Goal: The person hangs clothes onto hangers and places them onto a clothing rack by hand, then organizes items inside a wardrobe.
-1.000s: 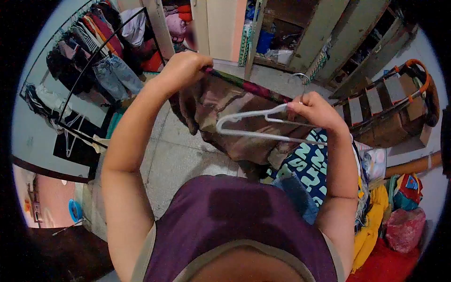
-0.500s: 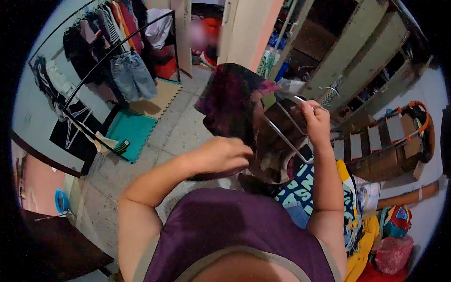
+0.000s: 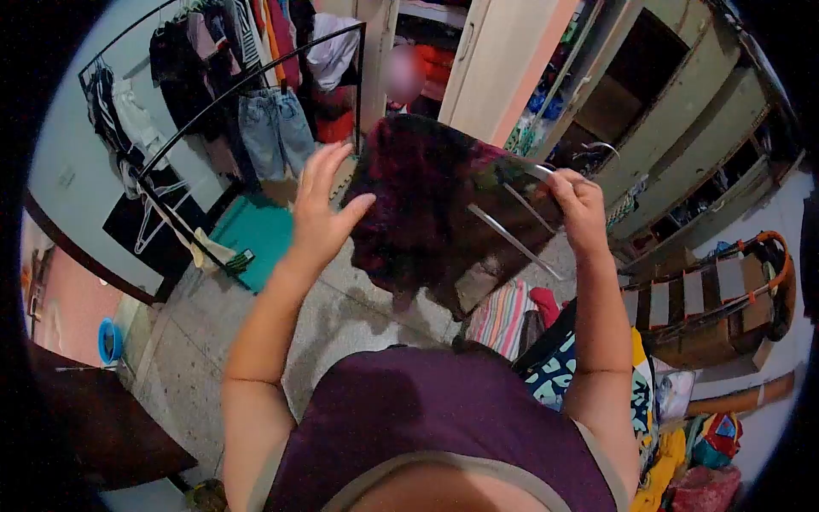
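Observation:
My right hand (image 3: 577, 213) is closed round a metal clothes hanger (image 3: 517, 242) near its upper part, with the hook sticking out above the fingers. A dark garment (image 3: 414, 209) with maroon and purple patterning hangs spread out from the hanger, reaching left in front of me. At the garment's left edge my left hand (image 3: 322, 209) is raised with its fingers stretched out and the thumb apart. Nothing is in that hand. Whether the thumb touches the cloth I cannot tell.
A black clothes rack (image 3: 247, 90) with hung garments stands at the left, above a teal floor mat (image 3: 260, 235). A striped cloth (image 3: 503, 317) lies among piled clothes below right. Open cupboards (image 3: 674, 102) and a brown strapped rack (image 3: 708, 307) line the right.
My left hand has moved up and left from the garment's lower part, and its fingers have opened. The garment is more spread out over the hanger. The view has shifted somewhat.

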The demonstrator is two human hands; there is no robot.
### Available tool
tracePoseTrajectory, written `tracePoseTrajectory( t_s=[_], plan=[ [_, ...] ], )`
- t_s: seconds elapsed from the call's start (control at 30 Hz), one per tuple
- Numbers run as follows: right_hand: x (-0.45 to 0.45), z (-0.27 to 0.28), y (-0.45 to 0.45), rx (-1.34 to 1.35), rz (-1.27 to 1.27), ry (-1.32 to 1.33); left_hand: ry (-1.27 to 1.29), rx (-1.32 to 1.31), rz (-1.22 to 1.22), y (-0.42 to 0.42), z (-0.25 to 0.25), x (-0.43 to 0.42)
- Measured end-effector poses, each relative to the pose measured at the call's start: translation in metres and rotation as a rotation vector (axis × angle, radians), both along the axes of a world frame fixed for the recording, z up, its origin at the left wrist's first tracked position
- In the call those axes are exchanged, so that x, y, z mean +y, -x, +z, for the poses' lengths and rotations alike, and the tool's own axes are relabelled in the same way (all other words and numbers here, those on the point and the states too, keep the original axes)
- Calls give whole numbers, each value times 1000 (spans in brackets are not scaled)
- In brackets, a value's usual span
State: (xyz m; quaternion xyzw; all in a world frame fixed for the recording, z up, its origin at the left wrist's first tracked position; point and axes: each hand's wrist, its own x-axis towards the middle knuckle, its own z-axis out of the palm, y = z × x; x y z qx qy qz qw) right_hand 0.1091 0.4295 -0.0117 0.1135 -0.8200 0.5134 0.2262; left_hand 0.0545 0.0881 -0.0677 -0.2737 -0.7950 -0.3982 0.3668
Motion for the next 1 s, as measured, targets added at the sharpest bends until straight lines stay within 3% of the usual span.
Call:
tracePoseTrajectory(
  t_s=[0.1,0.17,0.2,0.3,0.43,0.57,0.6,0.7,0.83,0.87,0.9,0.93,1.0],
  plan=[
    [-27,0,19,-37,116,-74,362,237,-1,-8,47,-1],
    [-50,1,30,-112,177,-28,467,341,12,-8,70,12],
    [-58,-2,37,-10,242,-47,524,393,19,-7,77,17],
    [-83,0,47,-70,384,-8,664,-54,-116,-5,86,23],
    [-84,0,61,-218,607,-40,732,-92,-151,3,84,8],
    [-70,-11,86,-315,858,6,813,-258,-137,-8,121,-13],
    [-75,-20,91,-472,1052,234,795,-255,-196,-11,130,-15],
    [-79,-27,97,-678,1309,402,908,-325,-151,-24,149,-14],
    [-85,-64,109,-914,1369,466,967,-328,-160,-35,166,-5],
    [-89,-69,101,-762,1294,374,918,-380,-150,-36,170,-6],
    [-93,-77,101,-841,1258,261,867,-431,-140,-38,175,-9],
    [-92,-80,104,-657,1256,-274,815,-480,-128,-41,179,-12],
    [-94,-87,92,-549,1431,-224,751,-482,-86,-51,185,-16]
  ],
)
